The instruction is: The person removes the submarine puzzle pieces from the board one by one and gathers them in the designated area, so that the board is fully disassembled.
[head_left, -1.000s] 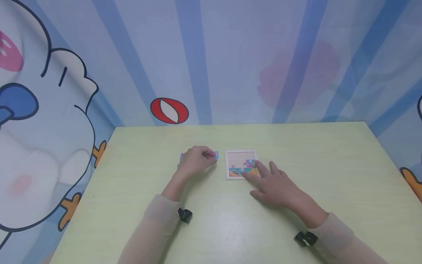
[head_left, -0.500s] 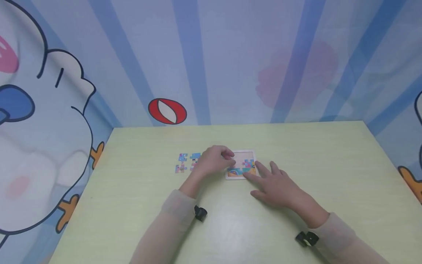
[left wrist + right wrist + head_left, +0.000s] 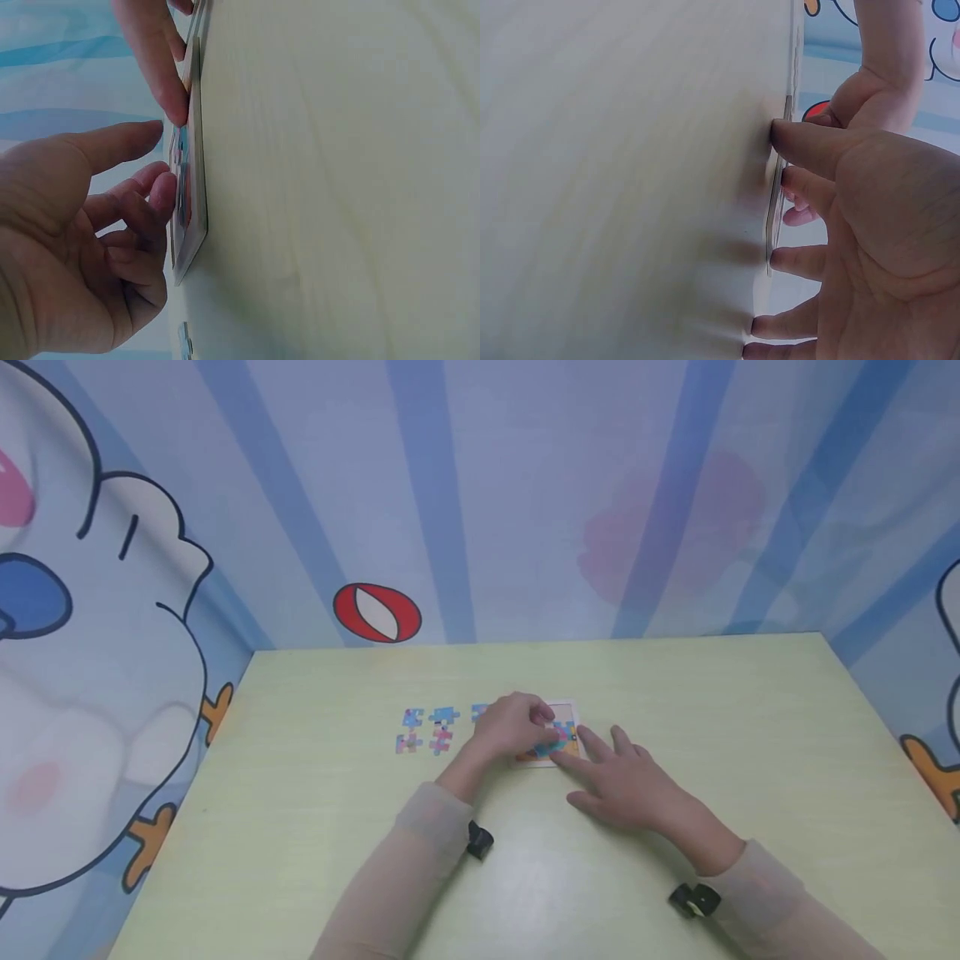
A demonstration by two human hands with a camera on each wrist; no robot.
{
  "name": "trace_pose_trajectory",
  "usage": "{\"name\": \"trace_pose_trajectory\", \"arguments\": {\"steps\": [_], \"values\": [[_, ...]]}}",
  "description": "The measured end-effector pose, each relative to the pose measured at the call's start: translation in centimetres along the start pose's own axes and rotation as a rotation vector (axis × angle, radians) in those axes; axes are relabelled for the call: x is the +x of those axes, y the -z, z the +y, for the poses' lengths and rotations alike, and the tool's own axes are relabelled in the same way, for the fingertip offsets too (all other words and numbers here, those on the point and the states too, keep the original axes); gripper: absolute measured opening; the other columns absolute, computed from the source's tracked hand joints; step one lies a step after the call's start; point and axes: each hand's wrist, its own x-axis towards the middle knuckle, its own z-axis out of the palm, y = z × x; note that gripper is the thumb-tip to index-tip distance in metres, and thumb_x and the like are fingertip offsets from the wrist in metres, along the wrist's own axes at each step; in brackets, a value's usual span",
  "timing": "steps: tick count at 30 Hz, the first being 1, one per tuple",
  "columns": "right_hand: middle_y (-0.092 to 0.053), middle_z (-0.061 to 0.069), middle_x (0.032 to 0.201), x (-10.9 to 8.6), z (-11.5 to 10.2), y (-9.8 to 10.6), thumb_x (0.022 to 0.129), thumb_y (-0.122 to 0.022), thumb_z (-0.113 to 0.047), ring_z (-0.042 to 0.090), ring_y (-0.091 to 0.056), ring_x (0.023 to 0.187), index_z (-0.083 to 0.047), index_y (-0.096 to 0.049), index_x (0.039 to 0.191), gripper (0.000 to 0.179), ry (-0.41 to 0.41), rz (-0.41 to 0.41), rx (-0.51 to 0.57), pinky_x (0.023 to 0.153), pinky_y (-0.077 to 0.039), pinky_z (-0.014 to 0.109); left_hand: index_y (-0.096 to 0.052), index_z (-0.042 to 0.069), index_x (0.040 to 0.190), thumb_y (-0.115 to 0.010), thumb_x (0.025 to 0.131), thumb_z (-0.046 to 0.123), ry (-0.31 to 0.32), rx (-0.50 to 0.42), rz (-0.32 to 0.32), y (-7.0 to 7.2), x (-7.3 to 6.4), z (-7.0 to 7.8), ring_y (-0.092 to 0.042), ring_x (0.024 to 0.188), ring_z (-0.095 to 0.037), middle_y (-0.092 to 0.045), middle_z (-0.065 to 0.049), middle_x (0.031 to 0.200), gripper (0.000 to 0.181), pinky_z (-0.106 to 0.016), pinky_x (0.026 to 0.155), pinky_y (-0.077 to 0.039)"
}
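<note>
Frame [image 3: 565,712] lies flat on the table [image 3: 690,693], nearly square, its sides running away from us, far edge parallel to the table's. Our left hand [image 3: 512,725] is over it, fingers loosely curled; we cannot tell whether they hold anything. Our right hand [image 3: 626,783], fingers spread wide, touches its right part. Since 0.5 s ago, our left hand has moved right, uncovering 1 more of the loose pieces [image 3: 444,716].

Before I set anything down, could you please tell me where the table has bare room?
The table is bare right of the right hand, left of the loose puzzle pieces, and between the two sleeves. It is crowded around the puzzle frame, with the left hand over it and pieces nearby.
</note>
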Motion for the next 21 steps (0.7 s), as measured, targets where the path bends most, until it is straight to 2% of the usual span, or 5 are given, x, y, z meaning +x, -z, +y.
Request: {"name": "trace_pose_trajectory", "arguments": {"steps": [5, 11, 21], "values": [[-0.035, 0.022, 0.163, 0.07, -0.04, -0.07, 0.103, -0.060, -0.045, 0.068, -0.033, 0.136, -0.030, -0.046, 0.158, 0.058, 0.002, 0.012, -0.008, 0.100, -0.041, 0.071, -0.075, 0.021, 0.116, -0.082, 0.088, 0.038, 0.016, 0.054, -0.010, -0.24, -0.18, 0.53, -0.061, 0.072, -0.011, -0.065, 0.008, 0.089, 0.033, -0.031, 0.065, -0.046], [-0.035, 0.023, 0.163, -0.01, -0.06, -0.03, 0.103, -0.060, -0.045, 0.068, -0.034, 0.135, -0.030, -0.046, 0.158, 0.058, 0.004, 0.017, -0.015, 0.100, -0.041, 0.071, -0.075, 0.022, 0.114, -0.084, 0.086, 0.038, 0.031, 0.100, 0.010, -0.45, -0.05, 0.92, -0.058, 0.076, -0.012, -0.064, 0.009, 0.088, 0.033, -0.030, 0.065, -0.045], [-0.034, 0.022, 0.163, 0.01, -0.03, -0.13, 0.103, -0.059, -0.044, 0.068, -0.032, 0.136, -0.031, -0.045, 0.158, 0.058, 0.010, 0.019, 0.001, 0.100, -0.040, 0.072, -0.074, 0.023, 0.111, -0.084, 0.086, 0.037, 0.036, 0.120, 0.033, -0.80, 0.05, 0.82, -0.060, 0.080, -0.009, -0.065, 0.011, 0.091, 0.031, -0.030, 0.067, -0.047]]}}
